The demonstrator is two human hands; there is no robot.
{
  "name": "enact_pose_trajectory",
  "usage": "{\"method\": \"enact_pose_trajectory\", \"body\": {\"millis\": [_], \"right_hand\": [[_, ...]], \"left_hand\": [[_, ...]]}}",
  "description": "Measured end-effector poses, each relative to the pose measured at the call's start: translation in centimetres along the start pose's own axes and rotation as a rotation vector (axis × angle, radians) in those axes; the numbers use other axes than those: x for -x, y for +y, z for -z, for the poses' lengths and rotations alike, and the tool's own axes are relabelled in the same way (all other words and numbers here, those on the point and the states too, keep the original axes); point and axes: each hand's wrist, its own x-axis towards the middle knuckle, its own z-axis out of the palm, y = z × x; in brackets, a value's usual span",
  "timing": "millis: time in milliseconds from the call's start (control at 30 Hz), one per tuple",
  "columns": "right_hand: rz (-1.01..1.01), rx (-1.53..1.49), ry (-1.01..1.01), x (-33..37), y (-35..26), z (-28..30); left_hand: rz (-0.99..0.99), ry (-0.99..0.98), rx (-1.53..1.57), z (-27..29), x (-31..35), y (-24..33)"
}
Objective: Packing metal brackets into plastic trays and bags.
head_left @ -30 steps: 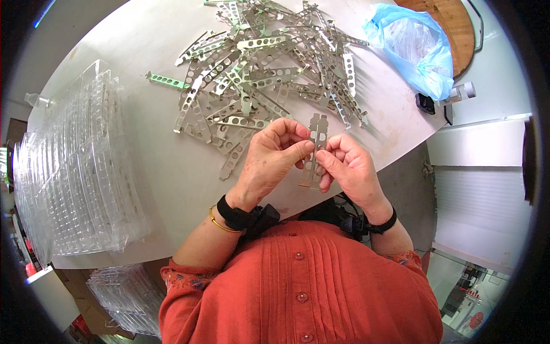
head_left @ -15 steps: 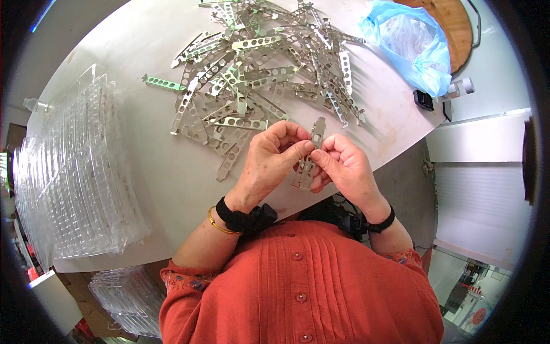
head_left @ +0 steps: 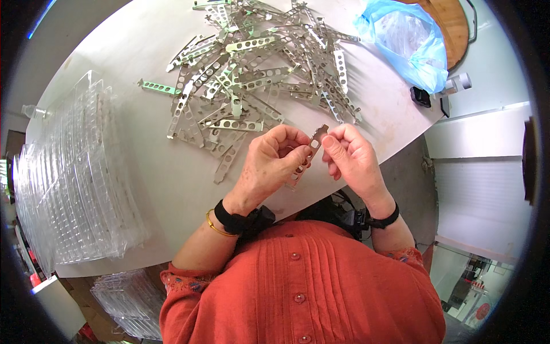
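Note:
A slim metal bracket (head_left: 314, 143) with a row of holes is pinched between the thumb and fingers of my left hand (head_left: 266, 163). It slants, its notched end pointing up and right and its lower end toward me above the table's front edge. My right hand (head_left: 356, 163) is beside that notched end, fingers loosely curled and thumb close to the metal; it appears to grip nothing. Beyond my hands lies a tangled pile of similar perforated brackets (head_left: 234, 124), several of them tinted green by their film or the light.
Stacked clear plastic trays (head_left: 86, 189) stand on the left of the white table (head_left: 166, 200), with more trays (head_left: 129, 301) below its edge. At the far right sit a blue plastic bag (head_left: 427, 63), a small black object (head_left: 420, 97) and a round wooden board (head_left: 455, 34).
My right hand has come off the bracket and shifted slightly up and right. The bracket, still in my left hand, has tilted further to the right.

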Motion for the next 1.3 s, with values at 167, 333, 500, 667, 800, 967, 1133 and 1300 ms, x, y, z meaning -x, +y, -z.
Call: {"method": "enact_pose_trajectory", "body": {"millis": [167,333,500,667,800,967,1133,1300], "right_hand": [[0.126,-0.025,0.077,-0.2,0.2,-0.1],[0.141,-0.118,-0.025,-0.5,0.5,-0.1],[0.193,-0.193,-0.005,-0.7,0.6,0.1],[0.245,-0.327,0.172,-0.7,0.0,1.2],[0.305,-0.401,0.24,-0.7,0.1,2.2],[0.348,-0.421,0.223,-0.5,0.2,2.3],[0.344,-0.427,0.224,-0.5,0.2,2.2],[0.352,-0.404,0.203,-0.5,0.1,2.2]], "left_hand": [[0.01,-0.032,-0.034,-0.2,0.2,0.5],[0.031,-0.07,-0.012,-0.3,0.3,0.6],[-0.136,-0.044,0.044,-0.1,-0.1,-0.9],[-0.242,-0.054,-0.1,0.7,-0.4,-0.8],[-0.216,-0.096,-0.034,0.3,-0.5,-0.7],[-0.124,-0.129,0.099,0.1,-0.3,-0.5],[-0.126,-0.094,0.083,0.2,-0.4,0.0],[-0.16,-0.062,0.157,0.3,-0.3,-0.1]]}}
